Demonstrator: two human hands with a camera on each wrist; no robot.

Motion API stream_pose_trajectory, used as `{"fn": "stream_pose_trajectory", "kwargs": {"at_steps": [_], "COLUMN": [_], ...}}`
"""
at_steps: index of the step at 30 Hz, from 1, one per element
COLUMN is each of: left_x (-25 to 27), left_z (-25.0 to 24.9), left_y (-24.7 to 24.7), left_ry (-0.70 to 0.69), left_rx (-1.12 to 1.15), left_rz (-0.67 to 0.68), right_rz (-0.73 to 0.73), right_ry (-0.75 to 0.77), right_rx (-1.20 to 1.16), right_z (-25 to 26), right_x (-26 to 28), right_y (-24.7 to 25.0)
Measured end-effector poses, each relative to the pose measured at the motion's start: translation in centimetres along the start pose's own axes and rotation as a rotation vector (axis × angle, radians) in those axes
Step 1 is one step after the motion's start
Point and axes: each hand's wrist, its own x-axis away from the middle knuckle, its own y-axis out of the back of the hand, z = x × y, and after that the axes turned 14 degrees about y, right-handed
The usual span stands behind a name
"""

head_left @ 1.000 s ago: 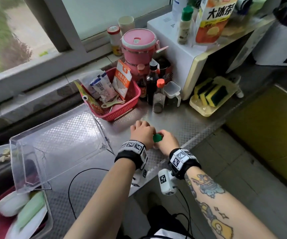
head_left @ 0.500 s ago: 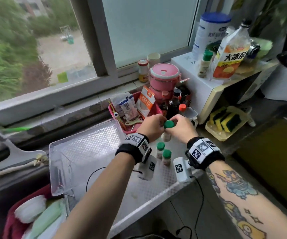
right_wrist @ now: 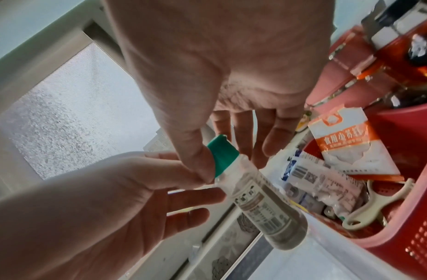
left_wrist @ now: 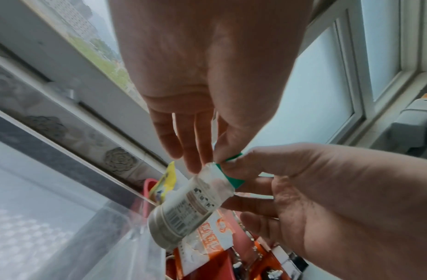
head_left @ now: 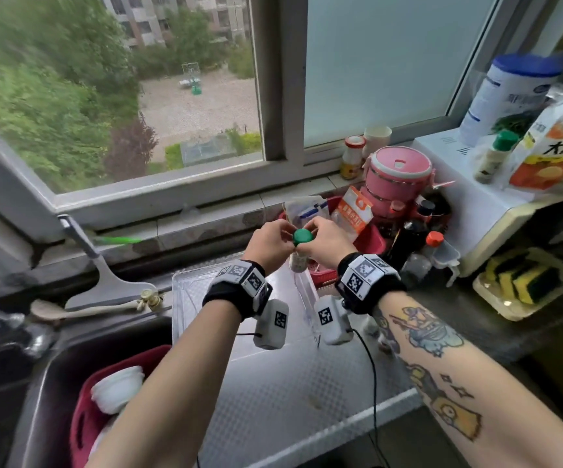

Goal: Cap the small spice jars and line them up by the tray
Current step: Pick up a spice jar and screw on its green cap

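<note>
Jar [head_left: 298, 261] is up off the counter [head_left: 307, 383], held between both my hands over the far right corner of the clear tray [head_left: 199, 298], in front of the red basket [head_left: 373, 243]. Head view: left hand [head_left: 268, 246] and right hand [head_left: 325, 246] meet at the green cap [head_left: 302, 236], which sits on top of the jar; jar body hangs below my fingers, mostly hidden. Left wrist view: jar [left_wrist: 191, 210] tilted, base toward the camera, cap [left_wrist: 234, 180] at the far end. My left hand [left_wrist: 207, 79] has thumb and fingertips on the jar's shoulder just at the cap edge; right hand [left_wrist: 327, 199] pinches the cap, other fingers curled under. Right wrist view: right hand [right_wrist: 231, 75] thumb presses the cap [right_wrist: 223, 155] side, fingers on the far side; left hand [right_wrist: 99, 208] comes in from below, thumb at the neck, remaining fingers spread loose. Jar [right_wrist: 270, 206] hangs tilted over the tray rim, basket [right_wrist: 399, 217] with packets just beside.
</note>
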Motion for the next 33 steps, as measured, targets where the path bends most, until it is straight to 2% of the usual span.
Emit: {"fn": "stream_pose_trajectory", "kwargs": {"at_steps": [10,17,27,33], "left_x": [-3.1,-4.2,-3.4,-0.5], "left_z": [2.7,3.3,3.3,1.7], "left_y": [-0.8,-1.7,-1.2,-1.3], "left_ry": [0.197,0.249,0.273,0.168], "left_rx": [0.083,0.119,0.122,0.22], "left_rz": [-0.028,-0.038,-0.091,-0.179], "right_rz": [0.041,0.062,0.078,0.013], "right_ry": [-0.008,-0.005,-0.026,-0.036], "right_rx": [0.027,0.042,-0.024,-0.134], "right_z": [-0.8,-1.8,-2.3,-4.0], "right_x": [-4.3,-5.3,-4.7,-2.4], "right_y": [-3.5,-4.0,-3.6,-1.0]}}
